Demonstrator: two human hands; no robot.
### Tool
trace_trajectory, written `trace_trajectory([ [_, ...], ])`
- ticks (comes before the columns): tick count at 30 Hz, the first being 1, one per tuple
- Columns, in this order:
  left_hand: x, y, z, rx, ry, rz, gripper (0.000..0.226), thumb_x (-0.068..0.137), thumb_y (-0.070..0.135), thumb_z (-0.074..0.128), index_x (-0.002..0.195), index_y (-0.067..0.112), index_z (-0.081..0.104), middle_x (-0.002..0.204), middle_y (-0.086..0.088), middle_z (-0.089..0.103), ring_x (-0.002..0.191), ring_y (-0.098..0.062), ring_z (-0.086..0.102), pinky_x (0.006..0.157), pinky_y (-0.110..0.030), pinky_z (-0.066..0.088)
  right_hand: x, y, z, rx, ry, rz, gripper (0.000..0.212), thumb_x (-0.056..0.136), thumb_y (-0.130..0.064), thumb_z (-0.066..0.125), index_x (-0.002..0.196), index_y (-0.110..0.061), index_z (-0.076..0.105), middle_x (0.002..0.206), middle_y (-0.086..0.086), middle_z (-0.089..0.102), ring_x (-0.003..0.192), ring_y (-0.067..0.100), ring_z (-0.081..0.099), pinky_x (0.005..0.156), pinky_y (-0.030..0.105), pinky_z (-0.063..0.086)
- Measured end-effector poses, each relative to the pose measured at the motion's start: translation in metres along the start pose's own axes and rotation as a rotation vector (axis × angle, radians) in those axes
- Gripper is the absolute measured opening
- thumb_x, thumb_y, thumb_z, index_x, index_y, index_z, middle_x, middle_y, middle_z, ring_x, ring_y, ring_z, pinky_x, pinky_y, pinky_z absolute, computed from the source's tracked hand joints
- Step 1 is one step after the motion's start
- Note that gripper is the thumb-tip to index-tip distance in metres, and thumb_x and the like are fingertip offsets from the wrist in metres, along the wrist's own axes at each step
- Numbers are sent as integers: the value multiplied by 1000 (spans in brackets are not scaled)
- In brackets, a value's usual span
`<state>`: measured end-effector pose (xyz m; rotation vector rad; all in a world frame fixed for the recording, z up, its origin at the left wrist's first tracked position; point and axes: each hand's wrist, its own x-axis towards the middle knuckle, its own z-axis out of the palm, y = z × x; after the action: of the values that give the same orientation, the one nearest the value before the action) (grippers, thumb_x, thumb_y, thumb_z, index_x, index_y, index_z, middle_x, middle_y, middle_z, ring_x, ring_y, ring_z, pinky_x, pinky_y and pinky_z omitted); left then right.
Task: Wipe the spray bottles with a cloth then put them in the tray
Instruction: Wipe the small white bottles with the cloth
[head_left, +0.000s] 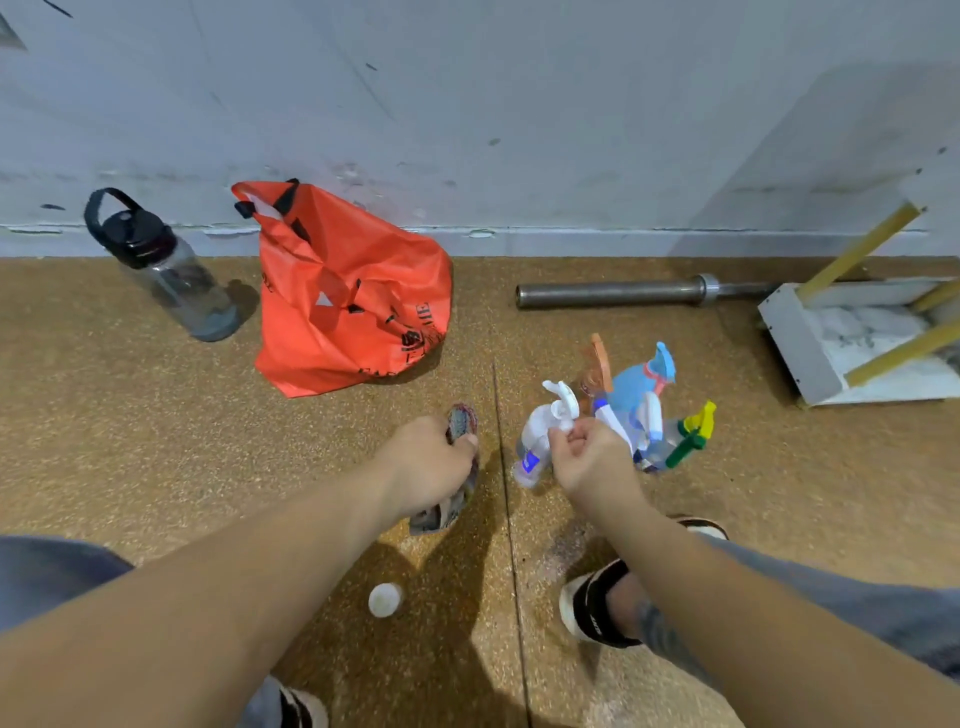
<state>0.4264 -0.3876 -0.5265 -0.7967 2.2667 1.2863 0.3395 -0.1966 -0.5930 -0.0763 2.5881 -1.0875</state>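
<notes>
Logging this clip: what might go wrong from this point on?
1. The right hand grips the white-trigger bottle only by its spray head, so it may slip or squirt when lifted.
2. The blue bottle and the green-trigger bottle sit crowded right beside it, so pulling it out might topple them.
3. The left hand holds the cloth bunched up, which may wipe poorly.

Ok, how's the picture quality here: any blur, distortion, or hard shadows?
Head view: wide-angle stretch swells the forearms at the bottom edge; spray bottles by the right hand slightly smeared; orange bag and water bottle sharp; soft arm shadows on the floor.
</notes>
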Motion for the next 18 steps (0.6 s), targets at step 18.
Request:
trace_trajectory([
  [18, 16, -27, 17, 238, -193, -48, 27, 108, 41, 47, 92, 20, 51, 69, 0, 57, 56, -14, 50, 52, -27, 38, 25, 90, 56, 15, -40, 455, 18, 102, -21, 53, 117, -14, 60, 105, 12, 70, 93, 31, 68, 83, 42, 59],
])
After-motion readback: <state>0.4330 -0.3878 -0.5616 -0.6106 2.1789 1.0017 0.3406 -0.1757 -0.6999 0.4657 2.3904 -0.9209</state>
